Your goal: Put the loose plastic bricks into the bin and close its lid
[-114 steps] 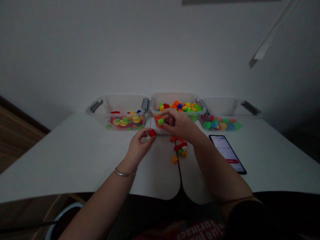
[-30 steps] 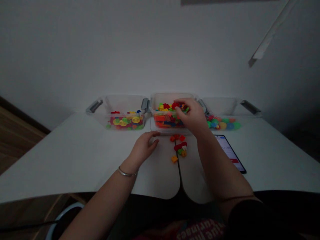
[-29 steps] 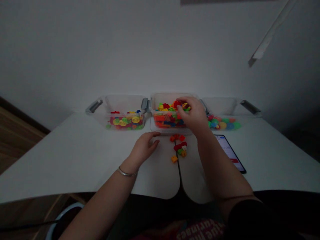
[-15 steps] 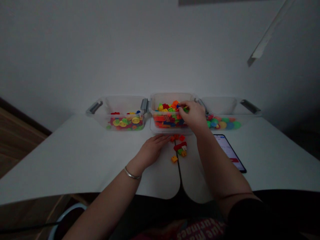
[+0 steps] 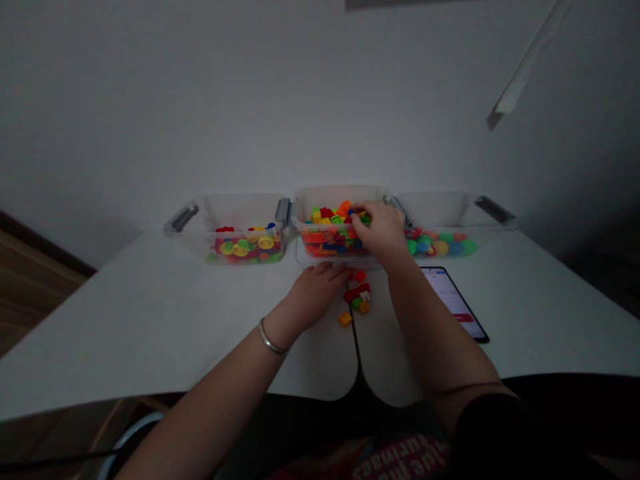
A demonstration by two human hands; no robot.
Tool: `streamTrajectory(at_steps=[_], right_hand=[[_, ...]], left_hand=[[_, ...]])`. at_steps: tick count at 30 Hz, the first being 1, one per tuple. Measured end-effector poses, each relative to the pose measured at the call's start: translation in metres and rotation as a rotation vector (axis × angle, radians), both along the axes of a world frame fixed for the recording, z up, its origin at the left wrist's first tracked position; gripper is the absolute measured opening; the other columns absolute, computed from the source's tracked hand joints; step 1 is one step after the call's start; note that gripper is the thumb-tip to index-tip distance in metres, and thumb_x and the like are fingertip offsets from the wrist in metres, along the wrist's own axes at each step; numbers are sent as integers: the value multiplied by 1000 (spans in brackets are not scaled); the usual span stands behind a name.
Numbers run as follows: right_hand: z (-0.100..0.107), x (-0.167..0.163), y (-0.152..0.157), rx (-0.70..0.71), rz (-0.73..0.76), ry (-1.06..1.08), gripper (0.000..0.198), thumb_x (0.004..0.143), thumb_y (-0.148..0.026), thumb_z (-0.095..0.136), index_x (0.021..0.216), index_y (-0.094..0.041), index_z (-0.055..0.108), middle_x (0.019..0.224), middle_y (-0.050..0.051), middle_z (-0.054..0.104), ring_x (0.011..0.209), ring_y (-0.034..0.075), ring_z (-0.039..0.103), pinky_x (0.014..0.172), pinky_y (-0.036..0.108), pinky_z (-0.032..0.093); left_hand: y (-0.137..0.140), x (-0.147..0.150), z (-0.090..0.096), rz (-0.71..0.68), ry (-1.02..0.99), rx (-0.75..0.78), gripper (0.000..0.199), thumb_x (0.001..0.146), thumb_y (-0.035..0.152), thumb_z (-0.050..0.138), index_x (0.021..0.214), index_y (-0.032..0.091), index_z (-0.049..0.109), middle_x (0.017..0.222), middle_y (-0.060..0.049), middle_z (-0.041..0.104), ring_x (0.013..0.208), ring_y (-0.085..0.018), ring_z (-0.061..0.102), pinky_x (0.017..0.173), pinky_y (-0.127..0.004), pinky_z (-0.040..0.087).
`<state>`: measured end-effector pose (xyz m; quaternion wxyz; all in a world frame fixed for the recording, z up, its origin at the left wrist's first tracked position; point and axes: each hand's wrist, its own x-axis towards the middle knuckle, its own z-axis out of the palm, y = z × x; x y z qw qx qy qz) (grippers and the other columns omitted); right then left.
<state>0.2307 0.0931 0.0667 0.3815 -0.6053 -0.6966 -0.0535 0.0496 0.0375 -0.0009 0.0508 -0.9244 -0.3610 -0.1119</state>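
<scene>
My left hand (image 5: 317,293) lies low over the table with its fingers stretched out to the right, open. Its fingertips cover most of the small orange bricks beside a red-orange brick (image 5: 360,275). Closer to me lie a red brick (image 5: 356,293), a white one, a green one and an orange-yellow one in a cluster, with a single orange brick (image 5: 345,319) apart from them. My right hand (image 5: 383,230) reaches over the rim of the middle clear bin (image 5: 340,193), thumb and fingers curled together among its toy bricks (image 5: 327,233). A blue piece shows at the fingertips; whether it is gripped I cannot tell.
A clear bin (image 5: 245,207) of colourful round pieces stands to the left. On the right, another clear bin (image 5: 435,207) holds coloured balls. A lit phone (image 5: 455,303) lies right of my right forearm. A dark seam (image 5: 356,347) divides the white tabletop (image 5: 150,320).
My left hand has slid right, so its fingertips now cover the small orange bricks. My right hand stays in the middle bin. The whole view has shifted slightly.
</scene>
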Motion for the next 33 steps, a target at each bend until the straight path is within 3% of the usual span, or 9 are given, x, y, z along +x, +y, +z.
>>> streamTrajectory(at_steps=[7, 14, 18, 21, 26, 30, 33], right_hand=[[2, -1, -1, 0, -3, 26, 32, 89, -30, 54, 114, -20, 72, 116, 10, 74, 111, 31, 63, 104, 50, 37], [4, 1, 0, 23, 56, 89, 30, 87, -28, 57, 111, -22, 72, 114, 9, 74, 109, 30, 63, 103, 50, 41], [13, 0, -9, 73, 176, 136, 27, 86, -24, 56, 108, -21, 72, 113, 9, 74, 109, 26, 63, 101, 44, 45], [16, -2, -23, 91, 297, 119, 23, 87, -24, 58, 105, -20, 72, 110, 9, 74, 108, 25, 64, 100, 41, 46], [1, -2, -44, -42, 567, 58, 21, 87, -21, 62, 105, -23, 72, 109, 5, 75, 107, 22, 65, 98, 39, 47], [-23, 0, -47, -131, 698, 24, 32, 83, -18, 66, 114, -25, 70, 116, 4, 73, 113, 22, 62, 102, 42, 45], [-36, 1, -44, -145, 743, 29, 36, 81, -16, 68, 116, -25, 69, 119, 6, 71, 115, 23, 61, 102, 42, 46]], left_hand=[[16, 6, -9, -43, -16, 34, 33, 97, 16, 51, 128, 18, 64, 123, -11, 70, 116, -26, 59, 96, -40, 52], [20, -2, -13, 23, -127, -31, 19, 92, 19, 60, 107, 17, 72, 102, -13, 74, 100, -29, 64, 89, -46, 53], [25, -6, -16, 34, -382, -204, 19, 84, 17, 68, 103, 19, 72, 101, -9, 74, 100, -27, 65, 92, -42, 53], [28, -5, -16, 111, -705, -431, 21, 83, 21, 69, 104, 19, 69, 99, -7, 74, 93, -23, 68, 83, -37, 54], [30, -3, -13, 118, -1199, -795, 42, 80, 39, 71, 115, 18, 61, 93, -7, 75, 83, -19, 70, 65, -27, 50], [29, -6, -11, 172, -1316, -882, 50, 73, 45, 76, 111, 17, 60, 83, -3, 73, 69, -15, 65, 55, -22, 43], [27, -6, -8, 188, -1339, -899, 53, 68, 46, 79, 110, 18, 60, 82, -2, 72, 67, -13, 63, 57, -22, 42]])
